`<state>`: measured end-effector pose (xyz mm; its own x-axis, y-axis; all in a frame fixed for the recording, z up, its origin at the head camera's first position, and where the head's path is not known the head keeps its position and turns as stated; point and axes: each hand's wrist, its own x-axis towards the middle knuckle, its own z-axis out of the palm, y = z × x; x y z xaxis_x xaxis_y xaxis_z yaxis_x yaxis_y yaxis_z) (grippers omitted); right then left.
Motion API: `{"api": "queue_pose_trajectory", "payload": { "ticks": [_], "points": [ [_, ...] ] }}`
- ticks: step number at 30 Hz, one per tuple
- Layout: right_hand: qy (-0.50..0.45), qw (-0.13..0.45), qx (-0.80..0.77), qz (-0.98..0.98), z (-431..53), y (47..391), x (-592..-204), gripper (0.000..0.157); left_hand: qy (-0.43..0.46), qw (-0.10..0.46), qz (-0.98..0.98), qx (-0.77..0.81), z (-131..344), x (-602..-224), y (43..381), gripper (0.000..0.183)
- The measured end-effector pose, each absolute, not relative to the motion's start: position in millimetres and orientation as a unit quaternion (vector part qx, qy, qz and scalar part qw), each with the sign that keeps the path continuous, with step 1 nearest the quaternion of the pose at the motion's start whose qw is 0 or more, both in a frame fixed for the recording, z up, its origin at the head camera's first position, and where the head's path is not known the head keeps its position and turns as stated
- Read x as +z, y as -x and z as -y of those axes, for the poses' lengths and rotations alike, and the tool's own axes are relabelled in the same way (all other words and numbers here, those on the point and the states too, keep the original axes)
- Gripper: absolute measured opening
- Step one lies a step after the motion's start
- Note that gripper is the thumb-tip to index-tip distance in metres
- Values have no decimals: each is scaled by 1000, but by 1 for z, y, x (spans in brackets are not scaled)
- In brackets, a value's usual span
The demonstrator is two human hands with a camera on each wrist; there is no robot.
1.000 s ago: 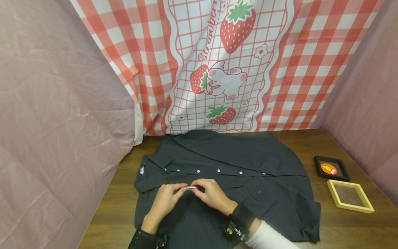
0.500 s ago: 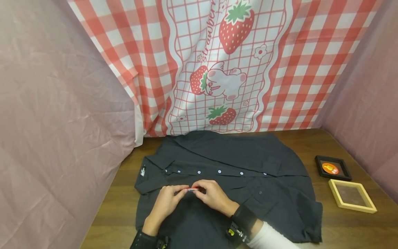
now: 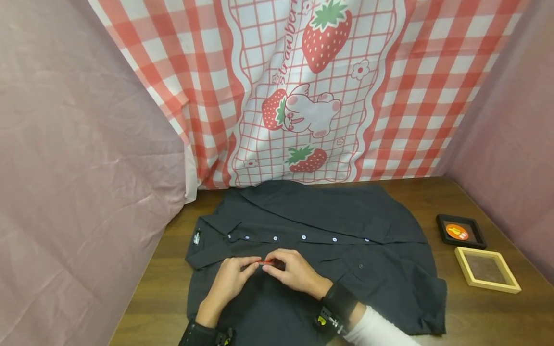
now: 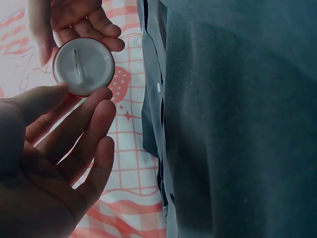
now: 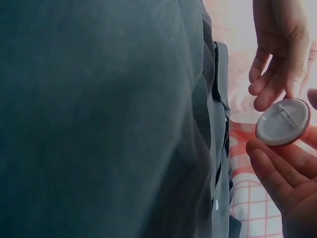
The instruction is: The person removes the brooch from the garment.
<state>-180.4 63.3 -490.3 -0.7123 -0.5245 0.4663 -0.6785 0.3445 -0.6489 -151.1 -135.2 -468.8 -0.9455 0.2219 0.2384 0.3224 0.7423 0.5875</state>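
Note:
A round pin badge is held up between both hands over a dark buttoned shirt. In the left wrist view, the badge's pale back and its metal pin face the camera; the rim is red. My left hand pinches one edge between thumb and forefinger, its other fingers spread. From the opposite side my right hand holds the badge with thumb and fingers. The right wrist view shows the badge tilted, the right fingers along its lower edge.
The shirt lies spread on a wooden table, collar to the left, with a row of light buttons. At right are a black frame with an orange round badge and a pale wood frame. A strawberry-print cloth hangs behind.
The badge has tilted between my fingers: its edge looked pale in the head view before and now shows red. Both hands have stayed almost in place.

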Motion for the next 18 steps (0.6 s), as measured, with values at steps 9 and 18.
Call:
{"api": "queue_pose_trajectory", "payload": {
  "ticks": [9,18],
  "points": [
    [-361,65,437,821,-65,181,-490,12,160,74,928,-329,136,-471,150,20],
    [-345,48,464,815,-66,184,-487,10,169,93,927,-323,134,-473,151,18]
  ]
}}
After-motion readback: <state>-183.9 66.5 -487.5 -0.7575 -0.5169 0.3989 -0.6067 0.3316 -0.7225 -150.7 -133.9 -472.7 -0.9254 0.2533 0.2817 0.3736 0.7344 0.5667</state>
